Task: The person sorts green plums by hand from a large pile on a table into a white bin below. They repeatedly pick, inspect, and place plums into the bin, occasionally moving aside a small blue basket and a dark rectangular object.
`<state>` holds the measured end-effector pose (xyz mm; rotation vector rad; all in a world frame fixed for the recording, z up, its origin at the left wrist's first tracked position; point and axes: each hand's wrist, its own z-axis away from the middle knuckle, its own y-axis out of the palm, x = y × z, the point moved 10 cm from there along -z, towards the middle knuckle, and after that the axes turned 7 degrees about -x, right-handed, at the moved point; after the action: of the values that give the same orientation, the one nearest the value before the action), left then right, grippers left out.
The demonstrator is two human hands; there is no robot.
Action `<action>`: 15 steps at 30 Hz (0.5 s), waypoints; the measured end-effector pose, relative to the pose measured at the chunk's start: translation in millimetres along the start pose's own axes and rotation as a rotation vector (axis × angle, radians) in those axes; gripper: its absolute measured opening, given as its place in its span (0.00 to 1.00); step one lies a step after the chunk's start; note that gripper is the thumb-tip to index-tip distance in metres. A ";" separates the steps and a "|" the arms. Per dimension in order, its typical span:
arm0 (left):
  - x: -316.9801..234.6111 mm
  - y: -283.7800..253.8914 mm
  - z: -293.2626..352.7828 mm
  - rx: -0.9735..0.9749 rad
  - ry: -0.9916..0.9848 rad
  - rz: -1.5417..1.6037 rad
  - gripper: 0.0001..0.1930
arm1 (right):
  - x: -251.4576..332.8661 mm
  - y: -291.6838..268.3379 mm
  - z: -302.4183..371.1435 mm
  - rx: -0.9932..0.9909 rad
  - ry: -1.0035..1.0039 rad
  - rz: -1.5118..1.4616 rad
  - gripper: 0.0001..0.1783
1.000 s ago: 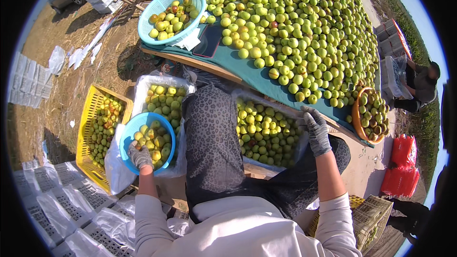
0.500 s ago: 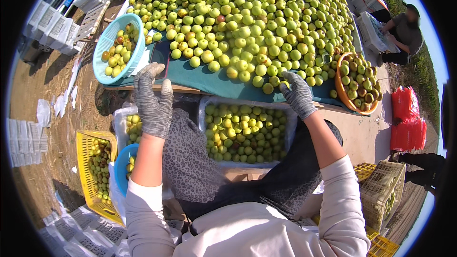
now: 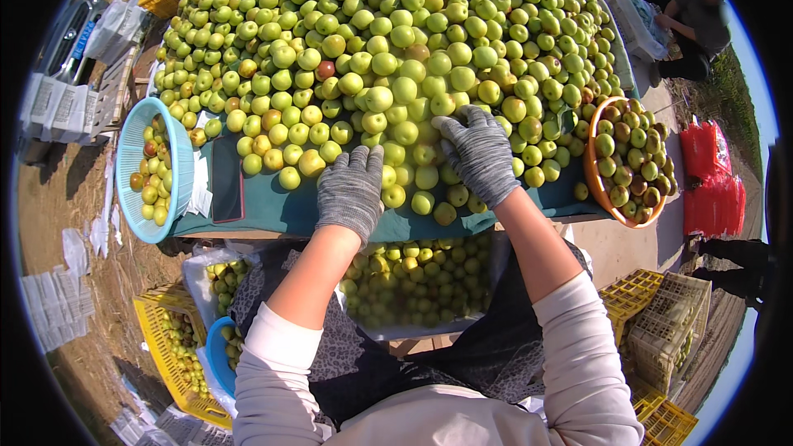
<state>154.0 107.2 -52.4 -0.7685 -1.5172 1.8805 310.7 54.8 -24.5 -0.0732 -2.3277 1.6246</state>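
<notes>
A broad heap of small, round green fruits (image 3: 396, 41), some blushed brown or red, covers the table in front of me. My left hand (image 3: 351, 198), in a grey knit glove, lies at the heap's near edge with its fingers stretched forward against the closest fruits. Farther in and to the right, my right hand (image 3: 481, 155), gloved the same way, rests on the fruits with thumb and fingers apart. Neither hand grips a fruit that I can see. Below the table edge, between my knees, sits a lined crate (image 3: 405, 333) full of similar fruits, partly hidden by the table and my arms.
On the table's left stand a light blue basket (image 3: 128, 190) of fruits and a dark flat phone-like object (image 3: 227, 182). An orange basket (image 3: 596, 153) holds browner fruits at right. A yellow crate (image 3: 153, 322) is lower left. Another person (image 3: 698, 25) crouches far right.
Both hands have moved inward and forward onto the heap's near part, from wide apart at the table edge. The view has shifted, and the crate between my knees is more covered.
</notes>
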 end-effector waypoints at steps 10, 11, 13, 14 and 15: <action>7.4 7.0 -28.8 0.018 0.038 -0.034 0.36 | 41.1 -14.7 -12.2 -0.036 -0.271 0.023 0.17; 7.3 8.5 -29.5 0.035 0.039 -0.032 0.36 | 38.7 -7.6 -14.3 0.036 -0.235 -0.036 0.18; 6.8 7.3 -32.4 0.033 0.044 -0.001 0.35 | 39.8 3.4 -13.8 0.139 -0.221 -0.097 0.19; 7.3 6.7 -34.0 0.032 0.036 0.024 0.35 | 39.8 6.9 -14.8 0.161 -0.233 -0.088 0.19; 8.7 7.5 -35.0 0.047 0.023 0.058 0.34 | 35.1 6.1 -17.2 0.136 -0.188 -0.073 0.18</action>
<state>173.9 134.7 -66.6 -0.8177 -1.4455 1.9355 281.2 80.1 -17.1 0.1999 -2.3142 1.8174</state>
